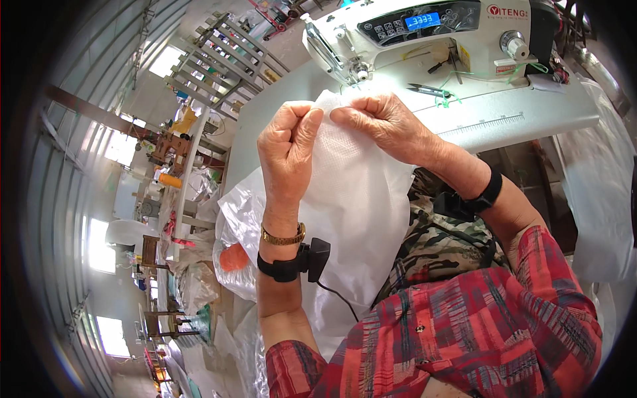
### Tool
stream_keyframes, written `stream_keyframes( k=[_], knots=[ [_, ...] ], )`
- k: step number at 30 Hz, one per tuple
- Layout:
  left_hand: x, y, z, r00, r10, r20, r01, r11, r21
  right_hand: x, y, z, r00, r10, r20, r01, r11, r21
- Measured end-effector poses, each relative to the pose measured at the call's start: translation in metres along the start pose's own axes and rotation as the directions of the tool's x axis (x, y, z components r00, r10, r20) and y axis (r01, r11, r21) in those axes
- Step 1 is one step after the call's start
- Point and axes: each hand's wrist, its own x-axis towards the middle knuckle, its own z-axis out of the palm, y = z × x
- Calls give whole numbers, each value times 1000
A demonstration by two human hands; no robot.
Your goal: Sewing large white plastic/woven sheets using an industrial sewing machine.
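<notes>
Now I watch from far away how two bare hands work at a white woven sheet. The left hand has its fingers curled, and its thumb and forefinger pinch the narrow upper end. The right hand grips the same end just beside, its thumb pressed against the bent fingers. This sheet is thin and slightly shiny, with a fine grid texture near the top; it widens into soft folds down toward the lap. Its pinched tip is near the needle end of the smooth white sewing machine, but I cannot tell if it touches the pale, flat table. On this table I see slim, dark pointed snips with tangled green thread beside them. A gold-coloured metal watch circles the left wrist, above a black strap.
</notes>
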Motion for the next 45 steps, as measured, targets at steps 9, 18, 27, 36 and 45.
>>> stream_keyframes(
  k=[9,18,27,36,45],
  knots=[
    [6,-8,-2,988,-117,104,126,989,-81,-2,8,6,993,-75,-90,75,997,-1],
    [5,-11,4,991,-103,90,114,985,-130,-8,12,5,971,-228,-77,157,843,-515],
    [0,-44,14,950,-250,186,279,948,-154,-23,35,8,877,-472,92,346,487,-802],
    [-12,-45,33,882,-387,268,469,675,-569,-30,43,5,841,-497,217,403,307,-862],
    [7,-26,18,984,-83,159,108,982,-154,-36,35,-12,975,-220,-34,166,819,-549]
  ],
)
